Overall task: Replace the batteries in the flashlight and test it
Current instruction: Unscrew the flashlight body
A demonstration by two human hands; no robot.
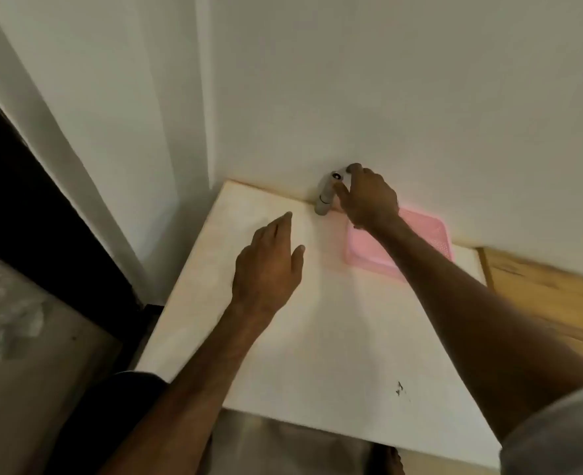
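A: Hands?
B: Left hand [266, 269] spread above the worktop [317, 354]; right hand [369, 200] has thumb and forefinger bracketing the upright flashlight [324, 198] by the wall [386, 80], grip unclear.
A: Around?
B: Pink basket [430, 234], partly hidden beneath the right forearm.

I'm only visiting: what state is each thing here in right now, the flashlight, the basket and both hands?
flashlight: standing upright at the far edge of the table, no beam showing.
right hand: fingers at the flashlight's top; whether it holds it is unclear.
left hand: open, fingers straight, holding nothing.
pink basket: flat on the table, partly hidden by the right forearm.
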